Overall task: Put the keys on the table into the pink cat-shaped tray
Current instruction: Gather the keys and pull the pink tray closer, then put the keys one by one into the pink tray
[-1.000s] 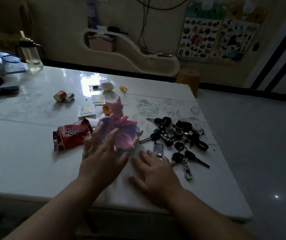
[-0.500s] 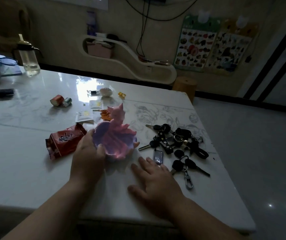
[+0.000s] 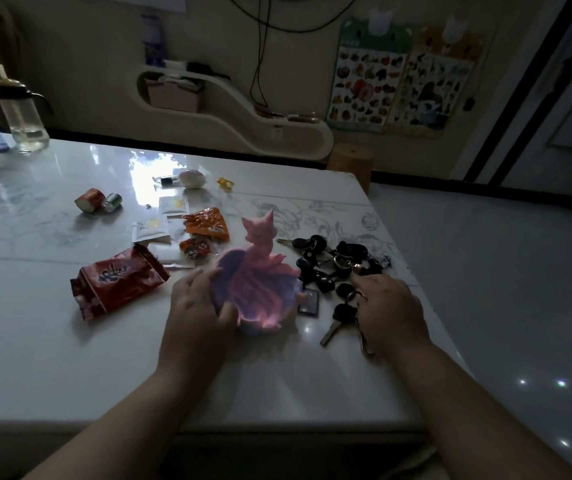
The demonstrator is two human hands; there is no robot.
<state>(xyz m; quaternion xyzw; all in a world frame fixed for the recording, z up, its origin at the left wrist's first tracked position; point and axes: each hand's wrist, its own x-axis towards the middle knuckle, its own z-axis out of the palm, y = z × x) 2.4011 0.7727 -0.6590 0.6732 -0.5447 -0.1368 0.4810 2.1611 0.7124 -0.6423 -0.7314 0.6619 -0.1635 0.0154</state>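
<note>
The pink cat-shaped tray (image 3: 260,289) stands on the white table (image 3: 70,358), its cat figure upright at the back and its bowl holding nothing. My left hand (image 3: 198,306) grips the tray's left rim. A heap of black-headed keys (image 3: 333,261) lies just right of the tray. My right hand (image 3: 390,313) rests on the near part of that heap, fingers curled over a key ring; one black key (image 3: 338,320) sticks out to its left. A small dark fob (image 3: 308,303) lies between tray and hand.
A red snack bag (image 3: 118,282) lies left of the tray. Orange wrappers (image 3: 206,225) and white sachets (image 3: 151,230) sit behind it. Two small cans (image 3: 99,200) and a bottle (image 3: 21,112) are farther back left. The table edge drops off at right.
My left hand closed on the tray's rim and slid the tray nearer and rightward. My right hand moved right, from flat on the table onto the keys.
</note>
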